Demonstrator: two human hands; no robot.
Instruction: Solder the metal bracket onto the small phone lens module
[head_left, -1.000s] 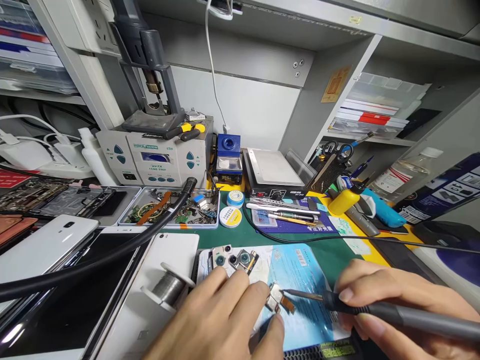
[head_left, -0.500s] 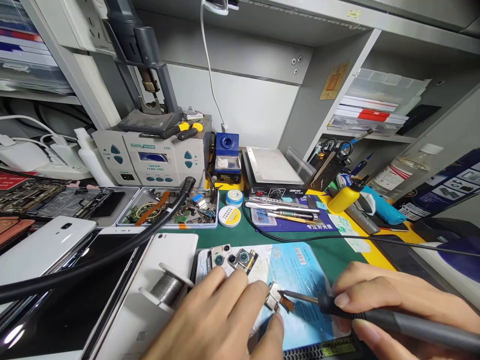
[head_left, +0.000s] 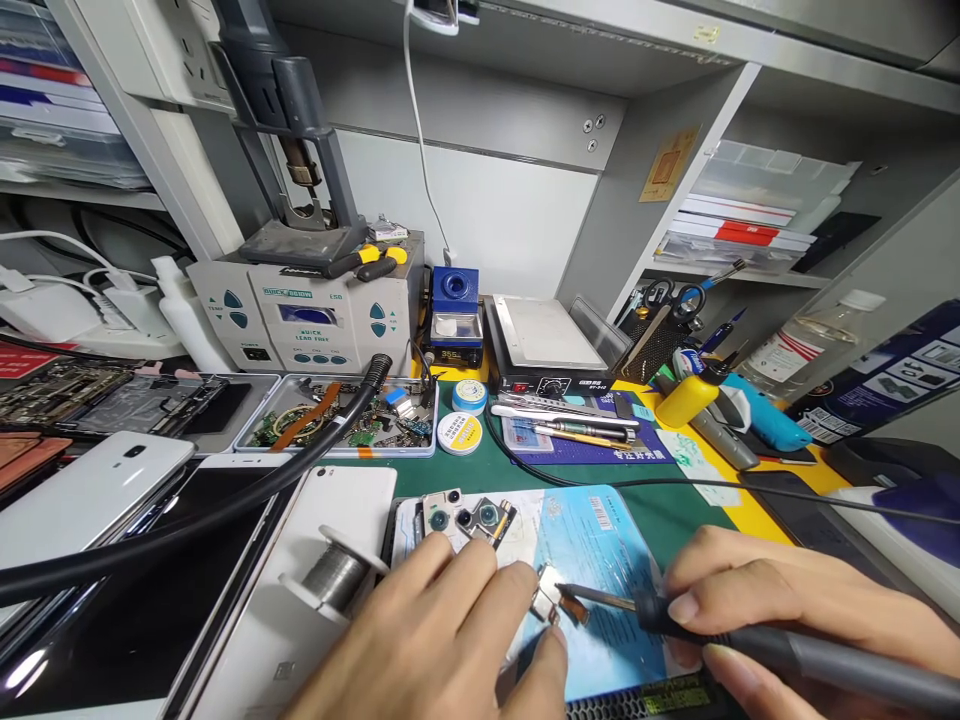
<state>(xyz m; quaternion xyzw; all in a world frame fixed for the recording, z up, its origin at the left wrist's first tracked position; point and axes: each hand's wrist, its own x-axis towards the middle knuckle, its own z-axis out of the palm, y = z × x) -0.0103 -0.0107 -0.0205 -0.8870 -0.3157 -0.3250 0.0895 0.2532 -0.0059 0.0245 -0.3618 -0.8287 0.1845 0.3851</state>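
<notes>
My left hand (head_left: 442, 640) is closed, thumb and index finger pinching a small silver camera module (head_left: 547, 588) by its left edge. A short brown flex cable (head_left: 574, 608) sticks out at the module's lower right. My right hand (head_left: 757, 600) is wrapped round the dark handle of a soldering iron (head_left: 810, 650). Its thin metal tip reaches left and touches, or nearly touches, the module's right edge. Just past my left fingertips lie larger phone camera modules (head_left: 466, 516). All of these are over a blue and white printed card (head_left: 592, 530).
A solder spool (head_left: 334, 575) and several phones (head_left: 337, 500) lie at left, crossed by a thick black hose (head_left: 277, 485). Behind are a parts tray (head_left: 247, 430), a hot-air station (head_left: 300, 310), a heating plate (head_left: 551, 335) and tweezers (head_left: 559, 412). A thin cable (head_left: 675, 481) runs right.
The soldering iron's tip has shifted very slightly right along the module. Both hands otherwise stay in place.
</notes>
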